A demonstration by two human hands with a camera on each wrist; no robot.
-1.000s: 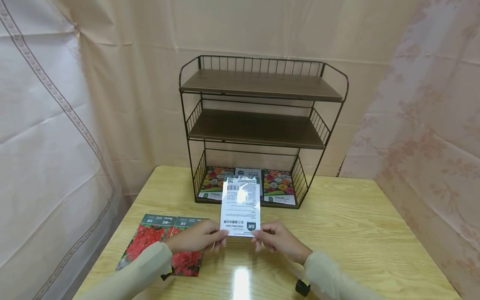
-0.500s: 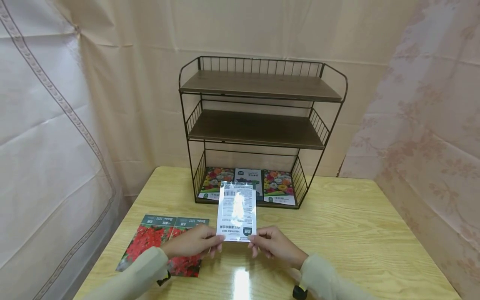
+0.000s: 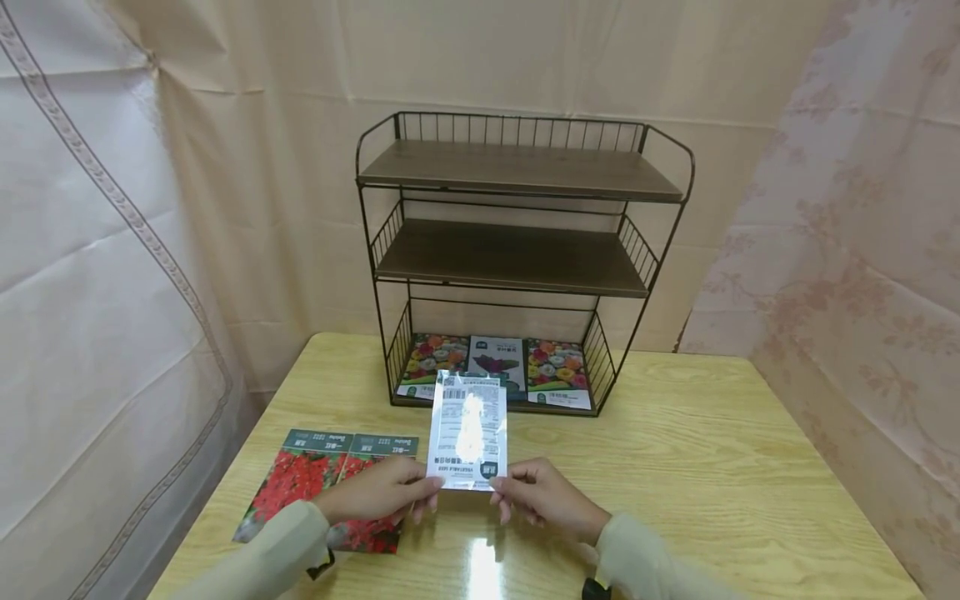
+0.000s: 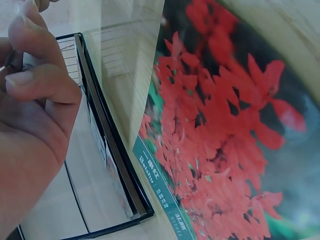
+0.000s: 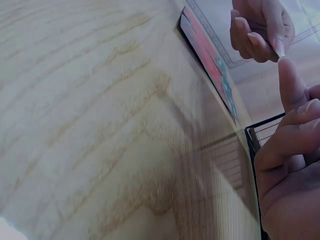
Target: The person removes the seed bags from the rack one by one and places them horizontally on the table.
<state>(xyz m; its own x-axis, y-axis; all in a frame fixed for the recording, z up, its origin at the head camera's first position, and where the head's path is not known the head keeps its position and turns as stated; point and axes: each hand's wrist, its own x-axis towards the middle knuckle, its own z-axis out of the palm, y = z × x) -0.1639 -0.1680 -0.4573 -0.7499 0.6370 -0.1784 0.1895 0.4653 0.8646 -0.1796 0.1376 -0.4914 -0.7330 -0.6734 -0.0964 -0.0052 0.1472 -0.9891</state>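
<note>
A glossy white seed packet [image 3: 467, 433], printed side up with a bright glare on it, is held between both hands in the head view. My left hand [image 3: 386, 487] pinches its near left corner, thumb on top. At the near right corner my right hand [image 3: 547, 498] pinches it the same way. The packet's far edge overlaps the rack's bottom shelf in this view. Under and beside the left forearm lie two seed packets with red flowers [image 3: 296, 479]. In the left wrist view the red-flower packet [image 4: 215, 130] fills the right side, beside the left hand [image 4: 35, 95].
A dark three-tier rack [image 3: 517, 258] stands at the back of the wooden table [image 3: 712, 467]. On its bottom shelf lie a packet with a purple vegetable [image 3: 498, 358] and multicoloured flower packets [image 3: 558, 371] on either side. Curtains [image 3: 262, 167] hang behind.
Both hands have drawn the white packet slightly toward the body and to the left. More of the purple vegetable packet on the bottom shelf now shows.
</note>
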